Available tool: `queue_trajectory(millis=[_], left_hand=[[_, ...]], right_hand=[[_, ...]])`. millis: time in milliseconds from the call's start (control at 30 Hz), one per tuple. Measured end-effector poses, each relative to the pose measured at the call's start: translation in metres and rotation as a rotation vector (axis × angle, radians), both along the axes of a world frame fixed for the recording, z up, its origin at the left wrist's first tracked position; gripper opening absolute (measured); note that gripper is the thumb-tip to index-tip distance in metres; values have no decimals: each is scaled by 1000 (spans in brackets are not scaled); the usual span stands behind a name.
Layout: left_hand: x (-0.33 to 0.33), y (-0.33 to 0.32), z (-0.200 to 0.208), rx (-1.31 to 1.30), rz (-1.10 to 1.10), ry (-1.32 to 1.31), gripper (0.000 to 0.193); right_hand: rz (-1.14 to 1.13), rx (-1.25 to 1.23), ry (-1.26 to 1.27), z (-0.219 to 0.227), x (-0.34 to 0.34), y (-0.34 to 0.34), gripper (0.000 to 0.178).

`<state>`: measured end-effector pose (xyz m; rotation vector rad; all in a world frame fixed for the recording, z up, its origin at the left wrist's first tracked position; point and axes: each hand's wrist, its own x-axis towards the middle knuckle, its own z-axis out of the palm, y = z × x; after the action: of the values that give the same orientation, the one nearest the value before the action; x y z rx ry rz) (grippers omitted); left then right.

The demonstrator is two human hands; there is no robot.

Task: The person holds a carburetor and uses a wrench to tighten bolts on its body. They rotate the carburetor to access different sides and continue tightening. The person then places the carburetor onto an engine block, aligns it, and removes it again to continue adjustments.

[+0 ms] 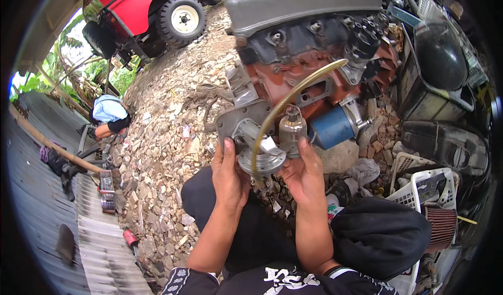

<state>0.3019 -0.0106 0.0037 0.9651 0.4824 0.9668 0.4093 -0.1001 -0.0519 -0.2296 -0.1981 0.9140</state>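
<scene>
Between my hands is a metal fuel pump with a clear glass bowl on its right side. A yellowish hose rises from it in a curve up to the right. My left hand grips the pump's left side, thumb up along a flat metal plate. With the thumb by the glass bowl, my right hand holds the other side. Just beyond stands an orange-red engine block with a grey valve cover on top and a blue oil filter at its side.
Rubble covers the ground. A red vehicle stands far left, and another person in light blue crouches below it. Corrugated sheets lie at left. On the right are a white crate, a pleated air filter and dark engine parts.
</scene>
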Motion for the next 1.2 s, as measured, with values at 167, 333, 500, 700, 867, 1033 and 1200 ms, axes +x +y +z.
queue_trajectory(millis=[167,333,500,700,867,1033,1200], left_hand=[[-5,-13,-29,247,-80,352,41],[16,-22,-23,99,-155,299,35],[23,-20,-19,-49,-135,278,18],[22,-19,-15,-118,-88,282,39],[11,-12,-18,-190,-89,179,31],[6,-14,-18,-97,-76,208,42],[17,-14,-8,76,-103,298,56]], right_hand=[[-9,59,294,-19,3,7,36],[-217,-45,189,-22,17,1,37],[-407,-191,-59,-33,29,-1,43],[-429,-76,-188,-38,24,4,91],[-480,-29,-354,-42,19,8,95],[-381,68,-185,-57,19,11,97],[-505,-4,-410,-50,26,1,102]])
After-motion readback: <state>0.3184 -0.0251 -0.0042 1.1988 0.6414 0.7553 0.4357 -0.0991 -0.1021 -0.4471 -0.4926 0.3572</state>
